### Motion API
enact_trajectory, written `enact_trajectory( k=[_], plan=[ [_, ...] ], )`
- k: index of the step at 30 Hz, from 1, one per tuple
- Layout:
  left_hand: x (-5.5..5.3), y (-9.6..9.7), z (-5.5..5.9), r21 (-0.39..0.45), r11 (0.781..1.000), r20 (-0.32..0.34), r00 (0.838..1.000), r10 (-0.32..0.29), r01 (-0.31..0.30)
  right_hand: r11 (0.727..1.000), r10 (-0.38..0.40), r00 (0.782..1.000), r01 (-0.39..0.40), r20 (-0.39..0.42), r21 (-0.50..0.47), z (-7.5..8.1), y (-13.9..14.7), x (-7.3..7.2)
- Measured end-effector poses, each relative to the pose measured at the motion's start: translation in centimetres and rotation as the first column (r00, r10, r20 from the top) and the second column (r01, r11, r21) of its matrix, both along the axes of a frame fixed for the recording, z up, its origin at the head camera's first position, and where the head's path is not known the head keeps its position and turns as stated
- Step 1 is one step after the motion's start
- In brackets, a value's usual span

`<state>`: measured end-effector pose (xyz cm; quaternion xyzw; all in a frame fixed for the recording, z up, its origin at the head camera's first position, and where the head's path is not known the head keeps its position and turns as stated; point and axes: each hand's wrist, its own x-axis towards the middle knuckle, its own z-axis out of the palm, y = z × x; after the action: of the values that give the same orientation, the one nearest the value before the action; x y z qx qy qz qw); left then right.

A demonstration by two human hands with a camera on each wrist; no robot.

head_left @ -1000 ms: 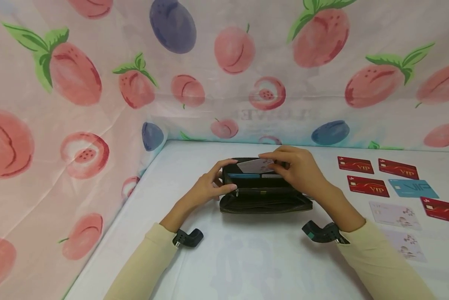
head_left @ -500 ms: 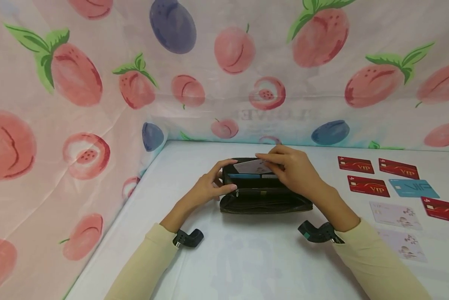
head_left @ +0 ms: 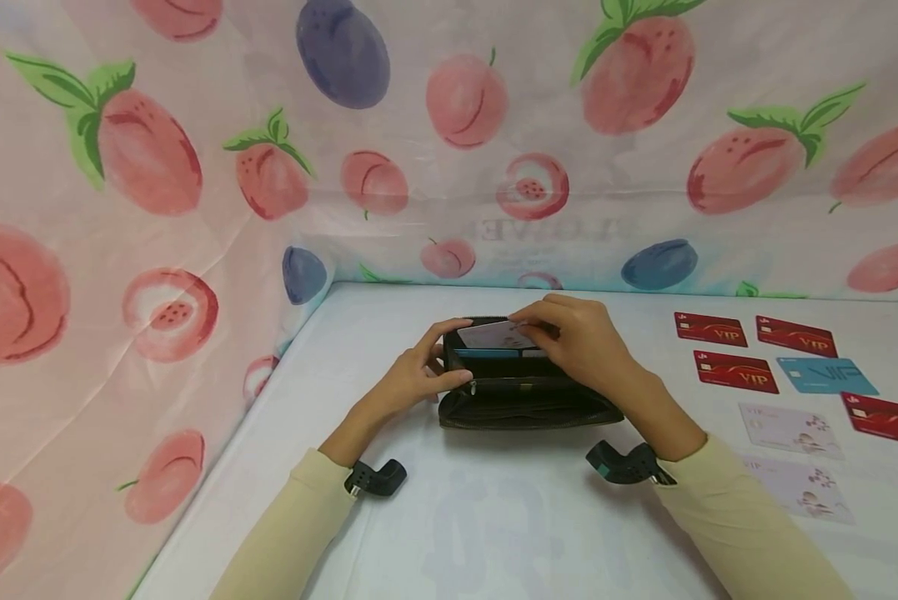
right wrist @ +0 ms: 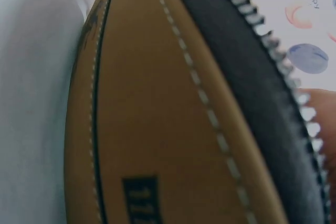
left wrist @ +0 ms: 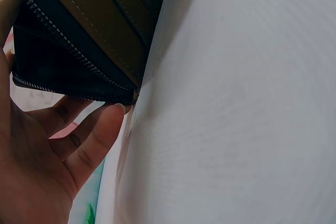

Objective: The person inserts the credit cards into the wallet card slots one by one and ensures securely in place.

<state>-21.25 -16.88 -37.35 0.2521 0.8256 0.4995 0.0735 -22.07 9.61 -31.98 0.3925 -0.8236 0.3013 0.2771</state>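
In the head view, an unzipped long wallet (head_left: 531,413) stands on the table with its dark inside showing. My left hand (head_left: 415,372) grips its left end, fingers at the back and thumb at the front. With thumb and fingers, my right hand (head_left: 582,340) pinches a pale flowered card (head_left: 486,336) just above the back slots. A blue card (head_left: 486,353) peeks out of a slot below it. Both wrist views show the wallet's brown stitched outside (right wrist: 142,103) and its zipper teeth; only a sliver of my right hand shows past the zipper there.
To the right lie several red VIP cards (head_left: 735,372), a blue VIP card (head_left: 827,377) and two pale flowered cards, the upper one (head_left: 790,430) farther from me. A fruit-print cloth (head_left: 456,192) stands behind and left of the white table (head_left: 509,517).
My right hand has moved left along the wallet's back side, carrying the pale card toward the left end. My left hand has kept its grip in place.
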Motion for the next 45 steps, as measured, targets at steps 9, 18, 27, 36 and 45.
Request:
enact_trajectory(
  k=[9, 18, 27, 36, 45],
  plan=[
    [0.0, -0.1, -0.1, 0.006, 1.0, 0.012, 1.0, 0.005, -0.005, 1.0, 0.009, 0.999, -0.009, -0.032, -0.013, -0.4, -0.6, 0.1],
    [-0.1, -0.1, -0.1, 0.019, 1.0, 0.03, 1.0, 0.002, -0.002, 1.0, 0.016, 0.999, -0.017, -0.046, -0.017, -0.6, -1.0, 0.1],
    [0.0, 0.0, 0.1, 0.028, 1.0, 0.037, 0.999, 0.004, -0.005, 0.999, 0.032, 0.999, -0.033, -0.035, -0.014, -0.5, -1.2, 0.1],
    [0.0, 0.0, 0.3, 0.035, 0.999, 0.042, 0.999, -0.002, 0.001, 1.0, 0.018, 1.0, -0.018, -0.002, -0.011, -0.4, -1.2, 0.0],
    [-0.1, 0.1, 0.3, 0.039, 0.999, 0.07, 0.998, 0.003, -0.005, 0.999, 0.043, 0.998, -0.042, 0.044, -0.021, -0.4, -1.0, -0.2]
  ],
)
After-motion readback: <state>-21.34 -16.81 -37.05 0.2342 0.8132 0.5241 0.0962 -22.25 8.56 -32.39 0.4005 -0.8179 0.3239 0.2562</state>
